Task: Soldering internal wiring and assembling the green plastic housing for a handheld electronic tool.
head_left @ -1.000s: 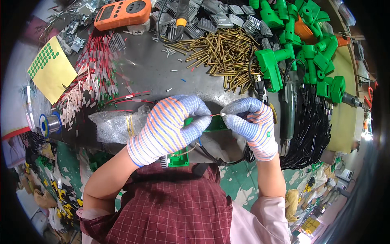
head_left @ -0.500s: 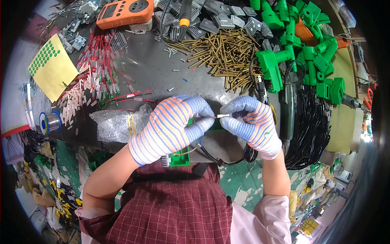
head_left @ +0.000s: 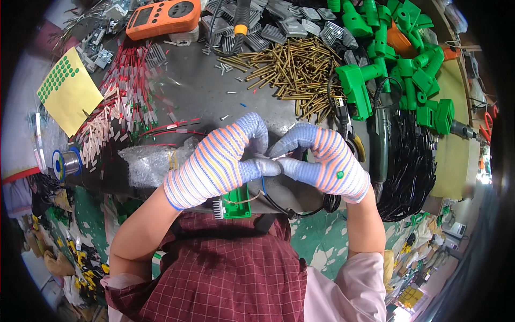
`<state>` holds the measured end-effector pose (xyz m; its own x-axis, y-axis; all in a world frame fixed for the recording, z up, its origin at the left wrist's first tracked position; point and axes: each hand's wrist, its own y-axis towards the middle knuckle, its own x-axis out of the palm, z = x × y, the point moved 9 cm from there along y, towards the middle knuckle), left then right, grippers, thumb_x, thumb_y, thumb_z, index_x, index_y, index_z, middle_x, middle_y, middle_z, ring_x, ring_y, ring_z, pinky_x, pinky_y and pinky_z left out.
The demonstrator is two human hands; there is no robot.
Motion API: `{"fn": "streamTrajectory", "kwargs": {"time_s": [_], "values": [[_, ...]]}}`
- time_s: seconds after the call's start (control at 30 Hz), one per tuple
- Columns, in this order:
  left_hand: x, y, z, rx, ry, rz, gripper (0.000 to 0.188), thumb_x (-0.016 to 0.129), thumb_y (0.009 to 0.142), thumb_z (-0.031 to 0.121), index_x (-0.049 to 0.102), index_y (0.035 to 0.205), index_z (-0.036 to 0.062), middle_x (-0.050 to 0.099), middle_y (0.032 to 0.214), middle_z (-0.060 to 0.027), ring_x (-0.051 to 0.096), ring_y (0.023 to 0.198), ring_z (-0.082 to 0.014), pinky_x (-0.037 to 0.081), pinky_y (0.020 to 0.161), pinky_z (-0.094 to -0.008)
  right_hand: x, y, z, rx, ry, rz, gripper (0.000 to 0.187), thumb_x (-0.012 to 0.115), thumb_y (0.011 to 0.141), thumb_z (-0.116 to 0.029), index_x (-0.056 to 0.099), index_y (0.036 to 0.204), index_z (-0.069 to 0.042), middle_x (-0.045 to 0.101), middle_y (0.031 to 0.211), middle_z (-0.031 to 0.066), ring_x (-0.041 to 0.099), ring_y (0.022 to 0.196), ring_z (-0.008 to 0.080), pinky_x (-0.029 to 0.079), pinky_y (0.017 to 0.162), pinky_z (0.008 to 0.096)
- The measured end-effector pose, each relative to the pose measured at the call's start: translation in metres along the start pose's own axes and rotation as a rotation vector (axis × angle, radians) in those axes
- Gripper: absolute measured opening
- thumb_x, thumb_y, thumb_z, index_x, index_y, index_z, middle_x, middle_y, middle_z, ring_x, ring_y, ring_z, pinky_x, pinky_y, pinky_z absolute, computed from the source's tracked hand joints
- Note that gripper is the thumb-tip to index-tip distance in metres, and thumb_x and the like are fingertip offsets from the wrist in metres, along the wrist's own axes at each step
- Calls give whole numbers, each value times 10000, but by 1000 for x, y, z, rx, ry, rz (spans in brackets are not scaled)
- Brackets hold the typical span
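My left hand (head_left: 217,163), in a striped knit glove with grey fingertips, is closed in a pinch. Gloved the same way, my right hand (head_left: 330,163) pinches from the other side, and the fingertips of both meet. Between them only a sliver of a small white sleeve (head_left: 277,158) shows; what my left fingers hold is hidden. Under my left wrist lies an open green plastic housing (head_left: 240,208) with a finned metal heat sink (head_left: 218,209) at its side. A blue wire (head_left: 263,184) and a black cable (head_left: 276,206) run below the hands.
Bubble wrap (head_left: 147,166) and a solder spool (head_left: 66,163) lie left, near red-wired parts (head_left: 131,80). Brass-coloured tubes (head_left: 300,70), heat sinks (head_left: 284,32) and an orange meter (head_left: 163,19) lie at the back. Green housings (head_left: 354,86) and black cables (head_left: 410,166) are right.
Both hands have drawn together, the right moving left. The white sleeve with a bit of red at its end, plain between the fingertips before, is now mostly covered.
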<state>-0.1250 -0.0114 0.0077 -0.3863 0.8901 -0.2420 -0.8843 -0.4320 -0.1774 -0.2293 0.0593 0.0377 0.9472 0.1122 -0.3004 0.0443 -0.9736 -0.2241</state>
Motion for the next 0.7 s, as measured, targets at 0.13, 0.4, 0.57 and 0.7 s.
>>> {"fn": "streamTrajectory", "kwargs": {"time_s": [0.13,0.4,0.57,0.7], "values": [[0,-1,3,51,-19,27,365,828,774,202,523,929,73,557,845,-8,548,787,-126,474,757,-301,-10,-18,8,78,161,159,294,711,862,-116,656,1139,-32,673,945,37,621,859,122,494,763,275],[8,2,11,45,42,-86,224,734,852,170,673,1012,26,687,867,-69,642,821,-142,509,789,-310,-12,-24,-3,-148,-186,342,136,709,864,-114,671,966,-32,638,871,124,623,766,271,490,693,344],[5,0,9,38,-8,-52,166,708,868,158,679,957,22,690,857,-77,649,806,-147,514,771,-311,-19,-51,15,46,58,606,114,699,868,-112,657,931,-26,635,860,78,599,737,194,482,678,321],[4,1,8,-46,-1,-48,171,705,870,154,675,970,18,683,860,-75,646,820,-144,513,777,-307,21,-88,6,-148,-513,518,251,751,811,-230,671,973,-56,660,823,92,632,747,269,493,705,388]]}}
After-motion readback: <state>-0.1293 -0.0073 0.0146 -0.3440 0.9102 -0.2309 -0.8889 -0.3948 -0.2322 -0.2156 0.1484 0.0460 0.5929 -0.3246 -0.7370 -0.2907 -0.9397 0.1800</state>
